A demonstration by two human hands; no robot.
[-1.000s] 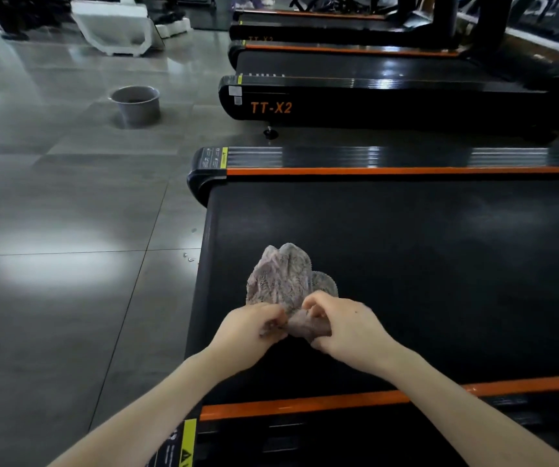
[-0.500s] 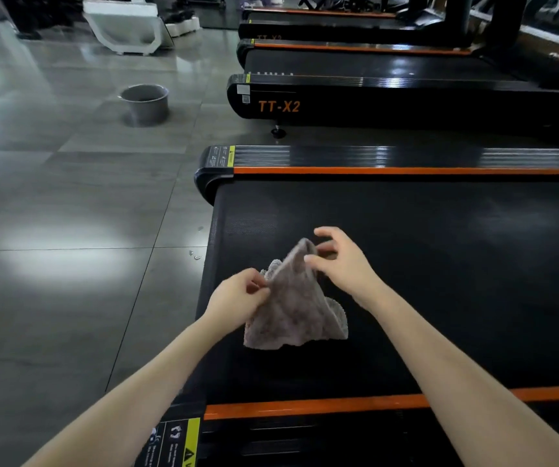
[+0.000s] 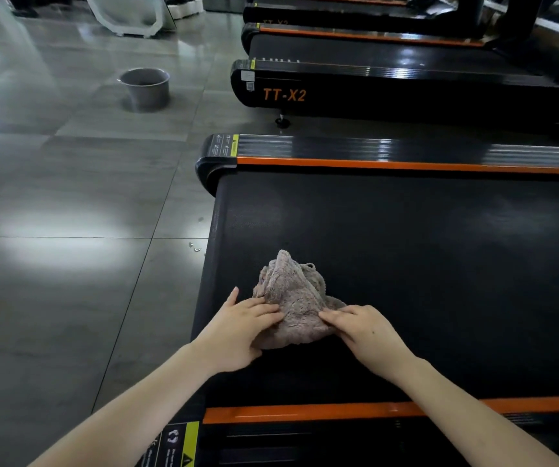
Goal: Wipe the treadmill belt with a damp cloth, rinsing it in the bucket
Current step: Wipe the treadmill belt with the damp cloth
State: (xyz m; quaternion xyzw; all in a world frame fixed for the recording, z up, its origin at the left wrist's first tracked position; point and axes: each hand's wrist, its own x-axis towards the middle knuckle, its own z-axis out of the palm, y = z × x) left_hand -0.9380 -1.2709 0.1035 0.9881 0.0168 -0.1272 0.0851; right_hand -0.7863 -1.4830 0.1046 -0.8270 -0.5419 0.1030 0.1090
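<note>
A crumpled pinkish-grey cloth [image 3: 293, 299] lies bunched on the black treadmill belt [image 3: 422, 257], near the belt's left end. My left hand [image 3: 242, 326] rests flat on the cloth's left side, fingers straight. My right hand [image 3: 360, 326] touches the cloth's right edge with its fingers stretched across it. A grey bucket [image 3: 145, 87] stands on the floor at the far left, well away from both hands.
Orange-trimmed side rails [image 3: 406, 165] run along both sides of the belt. A second treadmill marked TT-X2 [image 3: 372, 92] stands behind, with more beyond it. Glossy grey floor tiles [image 3: 69, 264] lie to the left. A white object [image 3: 130, 15] sits at the far back.
Half a second ago both hands held the cloth lifted and spread by its corners. Now the cloth is down and bunched on the belt, with both hands laid on it nearer to me.
</note>
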